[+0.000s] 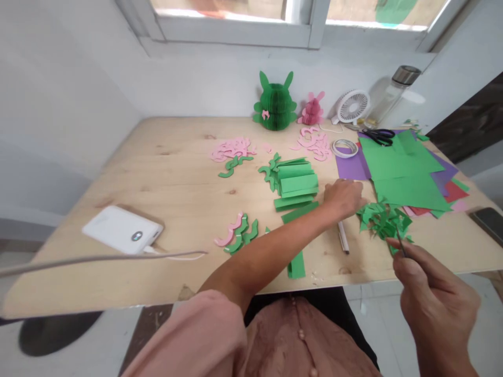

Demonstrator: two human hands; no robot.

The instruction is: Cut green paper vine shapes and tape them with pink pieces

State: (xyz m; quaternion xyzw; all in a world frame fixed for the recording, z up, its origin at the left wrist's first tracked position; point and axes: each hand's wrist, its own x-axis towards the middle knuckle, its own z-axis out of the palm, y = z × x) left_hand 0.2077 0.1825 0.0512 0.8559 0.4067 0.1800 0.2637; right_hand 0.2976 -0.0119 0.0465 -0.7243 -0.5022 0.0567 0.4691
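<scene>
My left hand (343, 199) reaches across the wooden table (165, 173), fingers curled down beside a heap of green paper scraps (383, 220); whether it grips anything is hidden. My right hand (430, 293) is closed in a pinch on a thin dark tool (401, 243) whose tip points at the scraps. A white pen (343, 236) lies just under my left wrist. A stack of folded green paper strips (296, 183) sits to the left of that hand.
Green, purple and red paper sheets (404, 167) lie at right with scissors (379, 136) and a tape roll (345, 148). Pink cutouts (231, 149), green cutouts (241, 233), a white power bank (121, 229), paper rabbits (276, 104), a small fan (352, 106), a bottle (393, 94), a phone (489, 222).
</scene>
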